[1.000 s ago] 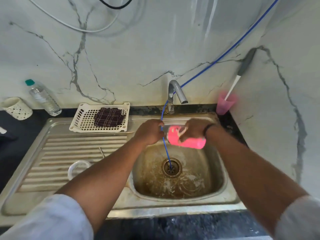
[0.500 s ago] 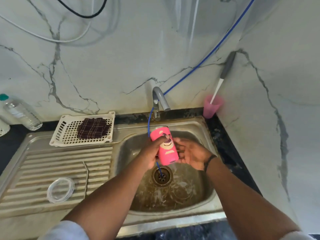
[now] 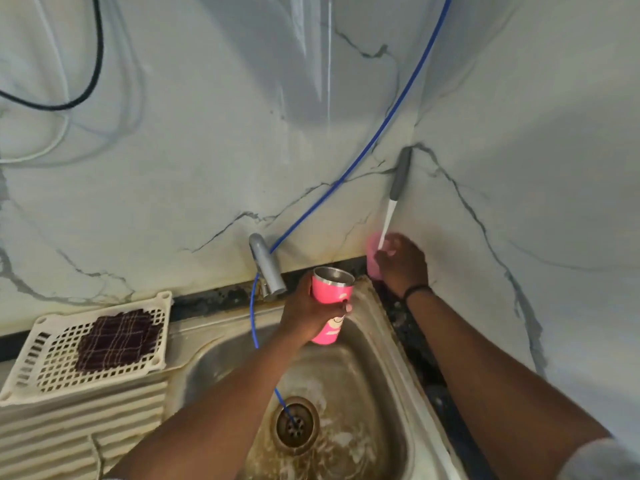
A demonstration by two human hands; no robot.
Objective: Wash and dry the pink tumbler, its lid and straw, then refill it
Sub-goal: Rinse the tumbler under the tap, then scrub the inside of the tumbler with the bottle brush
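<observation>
At far left a white perforated basket (image 3: 33,367) stands on the ribbed drainboard and holds a dark checked cloth (image 3: 116,339). A blue hose (image 3: 254,320) runs past the tap (image 3: 266,268) down into the sink (image 3: 377,344) drain. The left hand (image 3: 306,315) grips the pink tumbler (image 3: 330,303) upright over the basin, fingers curled around it. The right hand (image 3: 403,263) touches a pink cup (image 3: 372,258) in the corner; a brush (image 3: 394,199) stands inside. Whether its fingers grip, I cannot tell.

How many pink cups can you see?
2. The pink tumbler is held over the sink by the left hand; a pink cup sits in the corner, at the right hand.
</observation>
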